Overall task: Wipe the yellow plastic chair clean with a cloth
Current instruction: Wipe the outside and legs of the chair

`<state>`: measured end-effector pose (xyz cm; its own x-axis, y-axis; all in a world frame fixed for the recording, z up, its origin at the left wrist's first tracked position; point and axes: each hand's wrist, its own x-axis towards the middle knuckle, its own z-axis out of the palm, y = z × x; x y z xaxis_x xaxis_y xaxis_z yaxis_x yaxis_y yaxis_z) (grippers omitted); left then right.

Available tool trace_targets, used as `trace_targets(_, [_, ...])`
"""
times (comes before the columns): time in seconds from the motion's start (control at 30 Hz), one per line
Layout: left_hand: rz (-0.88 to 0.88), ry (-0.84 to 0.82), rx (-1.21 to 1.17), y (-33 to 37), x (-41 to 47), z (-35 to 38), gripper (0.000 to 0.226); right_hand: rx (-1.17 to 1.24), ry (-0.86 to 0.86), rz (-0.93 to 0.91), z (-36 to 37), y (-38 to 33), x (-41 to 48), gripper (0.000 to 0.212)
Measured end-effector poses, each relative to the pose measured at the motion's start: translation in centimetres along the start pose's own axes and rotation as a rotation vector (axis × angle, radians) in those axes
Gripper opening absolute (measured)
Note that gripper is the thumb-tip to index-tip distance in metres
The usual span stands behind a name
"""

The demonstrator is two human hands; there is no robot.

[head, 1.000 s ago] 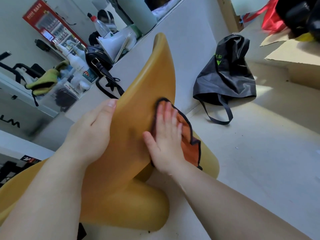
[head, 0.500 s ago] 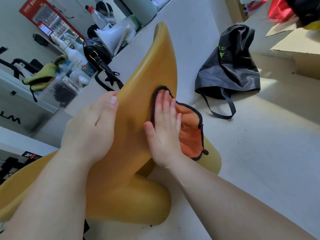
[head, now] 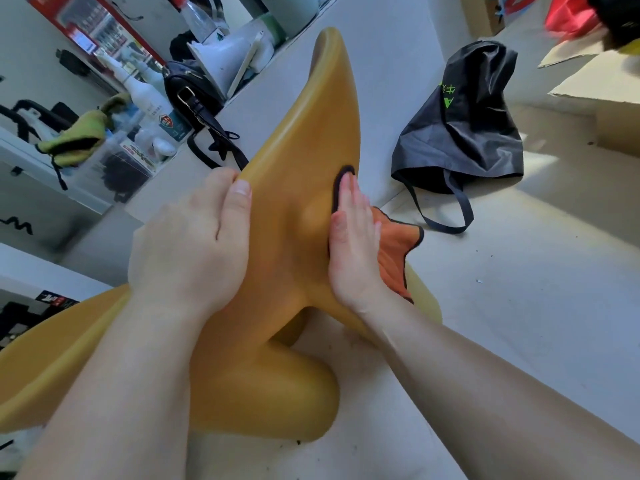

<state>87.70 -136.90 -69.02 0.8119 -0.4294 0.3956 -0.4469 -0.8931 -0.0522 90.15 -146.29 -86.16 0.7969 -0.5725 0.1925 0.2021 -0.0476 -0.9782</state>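
The yellow plastic chair (head: 311, 133) fills the middle of the head view, its curved shell rising away from me. My left hand (head: 194, 244) grips the chair's left edge, thumb on the front surface. My right hand (head: 353, 244) lies flat on an orange cloth (head: 398, 251) with a black hem, pressing it against the right side of the shell. Most of the cloth is hidden under the palm or hangs off the chair's right edge.
A black drawstring bag (head: 464, 133) lies on the pale floor to the right. A black handbag (head: 194, 91), spray bottles (head: 145, 95) and a green cloth (head: 79, 133) sit on a ledge at upper left. Cardboard (head: 595, 81) lies at upper right.
My right hand has slid the cloth toward the chair's right edge, so more of it hangs off the side. My left hand keeps its grip on the left edge.
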Motion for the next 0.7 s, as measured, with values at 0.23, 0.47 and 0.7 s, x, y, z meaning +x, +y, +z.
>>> trace_targets(0.23, [0.039,0.072,0.150,0.1,0.1,0.5,0.039,-0.059,0.119,-0.056,-0.1,5.1,1.8,0.079])
trace_targets(0.47, [0.049,0.071,0.252,0.3,-0.2,0.8,0.049,0.086,0.056,0.295,-1.5,4.9,1.9,0.094])
trace_targets(0.7, [0.066,0.067,0.213,0.1,-0.2,0.6,0.046,-0.007,0.009,-0.143,1.5,-2.2,-0.6,0.097])
